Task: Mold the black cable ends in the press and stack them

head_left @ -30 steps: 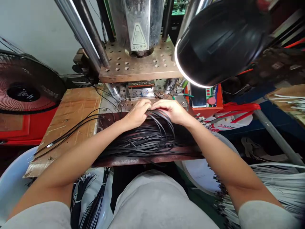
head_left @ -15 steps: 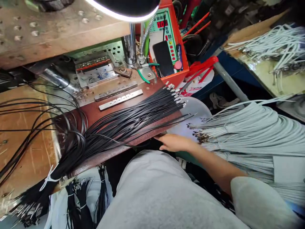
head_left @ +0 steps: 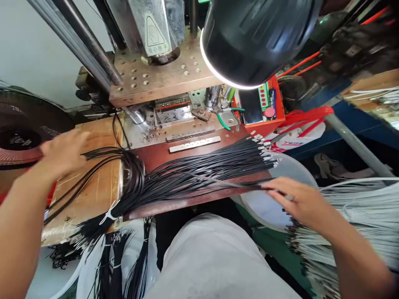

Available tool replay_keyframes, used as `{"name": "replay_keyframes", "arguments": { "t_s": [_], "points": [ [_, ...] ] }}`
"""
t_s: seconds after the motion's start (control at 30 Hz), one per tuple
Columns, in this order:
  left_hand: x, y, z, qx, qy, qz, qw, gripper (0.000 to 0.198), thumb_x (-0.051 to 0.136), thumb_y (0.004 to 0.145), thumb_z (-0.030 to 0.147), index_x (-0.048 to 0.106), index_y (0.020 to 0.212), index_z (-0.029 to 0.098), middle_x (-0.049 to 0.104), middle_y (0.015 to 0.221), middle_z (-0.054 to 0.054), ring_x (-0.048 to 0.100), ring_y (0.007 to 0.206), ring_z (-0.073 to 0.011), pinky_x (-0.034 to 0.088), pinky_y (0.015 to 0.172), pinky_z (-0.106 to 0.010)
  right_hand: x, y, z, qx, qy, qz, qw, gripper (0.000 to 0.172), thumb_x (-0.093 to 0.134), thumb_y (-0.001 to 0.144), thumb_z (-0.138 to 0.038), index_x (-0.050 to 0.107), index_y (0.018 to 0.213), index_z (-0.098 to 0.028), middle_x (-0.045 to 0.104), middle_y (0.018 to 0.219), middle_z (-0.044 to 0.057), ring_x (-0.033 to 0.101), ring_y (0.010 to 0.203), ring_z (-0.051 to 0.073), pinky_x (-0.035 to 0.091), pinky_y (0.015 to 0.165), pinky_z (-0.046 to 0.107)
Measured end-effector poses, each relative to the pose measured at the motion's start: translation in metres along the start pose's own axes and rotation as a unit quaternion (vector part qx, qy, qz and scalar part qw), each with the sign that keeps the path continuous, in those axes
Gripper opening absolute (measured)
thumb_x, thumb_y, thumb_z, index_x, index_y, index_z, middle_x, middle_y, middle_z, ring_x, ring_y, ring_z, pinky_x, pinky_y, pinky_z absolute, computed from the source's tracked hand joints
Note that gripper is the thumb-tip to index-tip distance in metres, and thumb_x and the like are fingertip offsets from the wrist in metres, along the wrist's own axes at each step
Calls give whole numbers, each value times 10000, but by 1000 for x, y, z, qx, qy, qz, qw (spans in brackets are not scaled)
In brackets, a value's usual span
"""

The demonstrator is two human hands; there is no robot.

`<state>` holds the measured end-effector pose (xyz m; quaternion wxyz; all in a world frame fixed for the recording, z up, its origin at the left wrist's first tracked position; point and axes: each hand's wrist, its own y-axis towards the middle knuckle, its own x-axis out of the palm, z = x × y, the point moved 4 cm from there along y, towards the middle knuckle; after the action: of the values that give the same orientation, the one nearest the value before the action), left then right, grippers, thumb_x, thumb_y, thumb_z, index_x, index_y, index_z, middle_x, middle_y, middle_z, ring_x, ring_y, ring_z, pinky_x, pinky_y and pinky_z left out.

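My right hand is closed on the ends of a few black cables, at the right edge of the brown work surface. These cables run left over a big bundle of black cables that lies across the surface, its metal-tipped ends toward the right. My left hand is above the wooden board at the left, smeared by motion. Several looped black cables reach its fingers, but whether it grips them I cannot make out. A white tie goes round the bundle's left part.
Behind the bundle are a slotted metal strip, green-handled pliers and a press. A black lamp hangs overhead. A fan is at far left. White cables lie right; a whitish tub stands below the surface.
The view has swung left and up. My left hand has come into view at the left. My right hand has risen from below the surface's edge and now grips black cable ends.
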<state>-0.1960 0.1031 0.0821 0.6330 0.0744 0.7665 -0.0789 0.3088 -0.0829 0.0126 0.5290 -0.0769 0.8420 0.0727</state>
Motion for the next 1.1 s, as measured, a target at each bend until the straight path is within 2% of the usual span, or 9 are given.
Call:
{"name": "replay_keyframes", "arguments": {
  "t_s": [0.07,0.17,0.27,0.37,0.47,0.57,0.83,0.97,1.1],
  "points": [
    [4,3,69,103,-51,10,993,413,219,922,193,396,1286,116,363,1402,-110,345,1279,-253,272,1045,-483,-18,20,-4,9,-72,120,990,260,439,896,-297,631,1052,-215,641,1016,52,609,919,192,463,767,295],
    [8,-5,168,227,-146,-14,963,454,307,934,424,422,1271,142,454,1335,-103,400,1244,-219,289,1063,-395,-24,57,-1,18,-128,217,968,274,439,885,-216,633,1076,-186,632,1036,70,599,931,187,463,785,284],
    [23,-6,221,245,-195,-88,946,695,433,818,634,352,1336,179,423,1363,-113,421,1220,-281,355,1012,-439,-16,88,11,22,-134,238,962,266,459,866,-186,644,1058,-184,635,1002,70,593,914,193,469,777,290],
    [37,7,240,239,-238,-125,933,657,441,827,605,394,1311,163,478,1310,-116,470,1175,-268,385,992,-410,-7,96,12,7,-102,267,958,287,469,858,-158,615,1106,-156,611,1064,98,575,963,196,465,820,302],
    [41,27,251,252,-268,-140,919,504,398,877,530,506,1200,158,552,1228,-101,513,1125,-238,387,987,-370,12,85,-8,-97,-61,266,957,286,444,869,-122,601,1107,-155,625,1050,88,564,966,175,456,839,298],
    [38,43,271,267,-292,-156,905,473,418,865,531,557,1130,165,612,1110,-92,569,1003,-234,434,899,-355,36,70,-28,-178,-29,225,958,261,461,856,-107,607,1062,-175,657,969,47,564,852,158,459,736,292],
    [21,64,339,313,-299,-167,886,313,423,870,435,576,961,178,609,765,-32,537,663,-166,390,630,-278,47,55,-28,-167,42,276,945,275,507,819,-82,581,1067,-173,655,948,39,539,794,145,443,697,295],
    [24,72,345,294,-335,-227,866,296,422,850,448,517,763,181,499,623,24,440,576,-127,332,564,-248,40,64,-22,-164,35,270,948,264,497,833,-114,582,1076,-169,655,947,41,545,833,150,441,712,296],
    [28,81,341,293,-356,-247,852,331,435,828,483,505,730,174,473,631,31,417,597,-120,326,568,-241,33,80,-10,-148,16,279,949,253,491,837,-130,593,1067,-162,652,949,46,542,847,154,433,719,300]
  ]
}}
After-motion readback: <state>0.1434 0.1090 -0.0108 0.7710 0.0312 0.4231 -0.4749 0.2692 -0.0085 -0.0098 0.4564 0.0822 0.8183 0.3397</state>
